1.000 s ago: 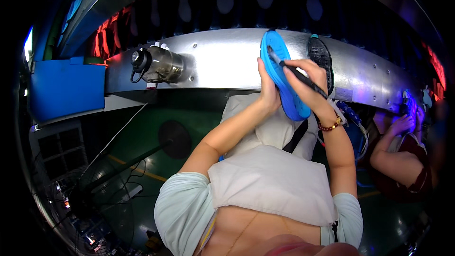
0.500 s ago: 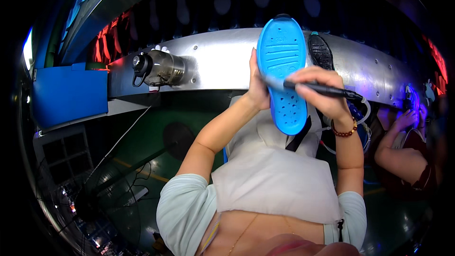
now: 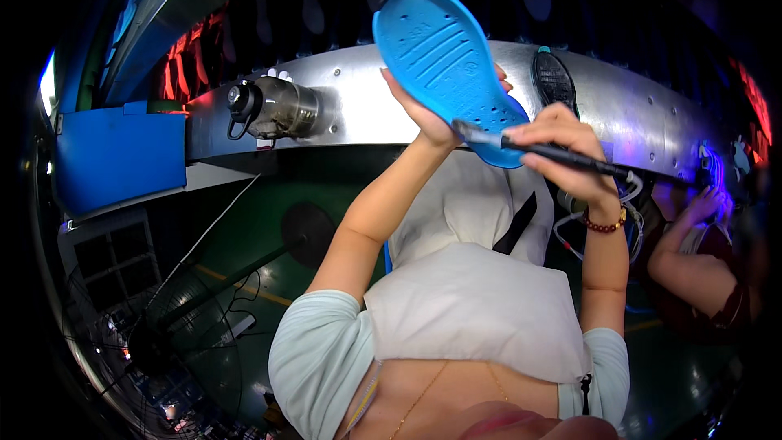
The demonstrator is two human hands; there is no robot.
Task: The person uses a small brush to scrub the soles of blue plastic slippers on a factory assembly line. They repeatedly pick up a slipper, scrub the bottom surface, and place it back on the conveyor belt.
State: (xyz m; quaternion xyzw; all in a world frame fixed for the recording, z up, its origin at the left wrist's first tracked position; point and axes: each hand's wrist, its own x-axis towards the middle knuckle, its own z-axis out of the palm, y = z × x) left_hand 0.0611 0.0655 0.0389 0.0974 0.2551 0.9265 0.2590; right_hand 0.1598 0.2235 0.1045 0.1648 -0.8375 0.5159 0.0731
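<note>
Sole (image 3: pixel 448 65), bright blue, ridged, pitted

We identify a blue sole (image 3: pixel 444 53) patterned with parallel bars, a black-handled brush (image 3: pixel 570 157), a silver desk (image 3: pixel 358 102), an off-white apron (image 3: pixel 481 310).

The metal ledge (image 3: pixel 366 85) ran left to right before the person, with a water bottle (image 3: pixel 285 107) on its left part and a second sole (image 3: pixel 554 81) lying right of middle. Between these, the shoe sole (image 3: pixel 436 49) rested in the left hand (image 3: pixel 430 121), its heel end toward the near right. From the right, the right hand (image 3: pixel 582 138) held the brush (image 3: pixel 547 150) across that end. A box (image 3: pixel 122 159) stood far left, a pedestal fan (image 3: pixel 151 344) near left, and a co-worker (image 3: pixel 692 269) sat to the right.
</note>
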